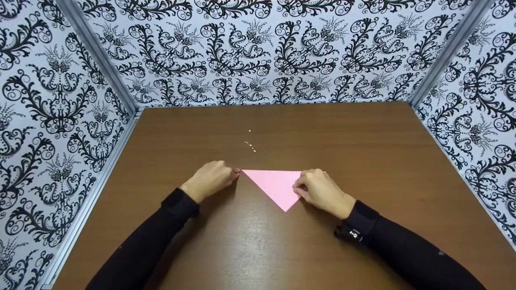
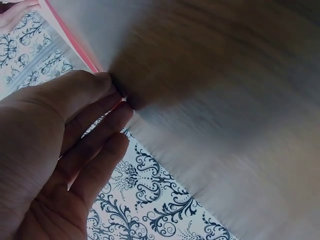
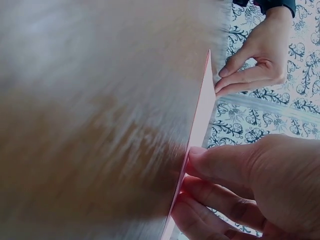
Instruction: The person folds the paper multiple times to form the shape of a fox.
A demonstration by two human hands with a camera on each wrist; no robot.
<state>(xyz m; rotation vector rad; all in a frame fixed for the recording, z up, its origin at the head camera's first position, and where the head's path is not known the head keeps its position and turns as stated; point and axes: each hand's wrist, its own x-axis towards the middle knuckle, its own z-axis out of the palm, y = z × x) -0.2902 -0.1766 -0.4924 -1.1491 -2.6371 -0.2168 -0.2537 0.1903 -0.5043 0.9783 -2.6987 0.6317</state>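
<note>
A sheet of pink paper (image 1: 276, 185), folded into a triangle, lies on the wooden table with its long straight edge at the far side and a point towards me. My left hand (image 1: 213, 177) pinches the left corner; thumb and fingertips meet there in the left wrist view, beside the paper's thin edge (image 2: 75, 42). Over the right part, my right hand (image 1: 320, 191) holds the paper with curled fingers and hides most of the right corner. In the right wrist view its thumb and fingertips are against the paper (image 3: 202, 110).
Small pale specks (image 1: 250, 146) lie on the brown table (image 1: 193, 133) beyond the paper. Walls with a black-and-white scroll pattern (image 1: 250, 48) stand at the back and both sides, joined by grey metal posts (image 1: 100, 56).
</note>
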